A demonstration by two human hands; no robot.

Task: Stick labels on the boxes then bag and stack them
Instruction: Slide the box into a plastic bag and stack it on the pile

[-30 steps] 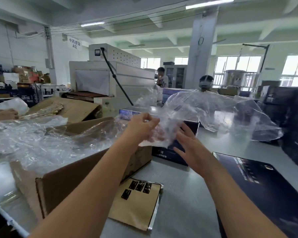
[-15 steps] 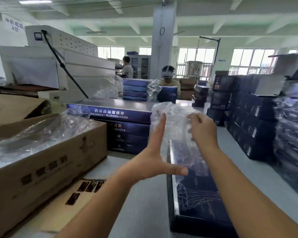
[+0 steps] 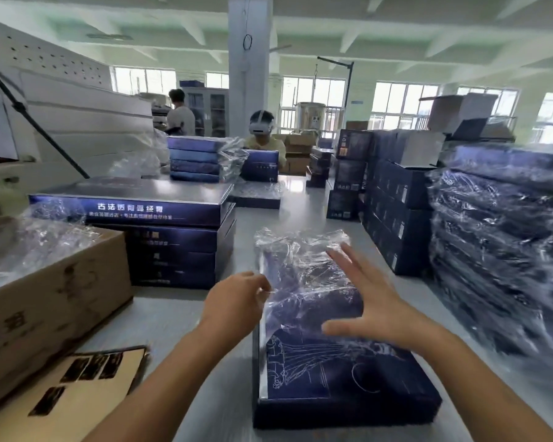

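One box [image 3: 342, 387] in one plastic bag [image 3: 300, 260]. Left of that box: a stack of four boxes [image 3: 173, 240], one carton [image 3: 55, 301], one label sheet [image 3: 77, 400]. Beyond it: two people, a headset wearer [image 3: 262, 137] and a standing worker [image 3: 181, 116].

Flat dark-blue cardboard box [image 3: 339, 387] lower centre on grey table [image 3: 179, 327], clear plastic bag [image 3: 300, 266] over its far half. Brown corrugated carton [image 3: 55, 301] at left; stack of dark-blue boxes [image 3: 160, 231] behind it; plastic-wrapped box pile [image 3: 498, 250] at right.
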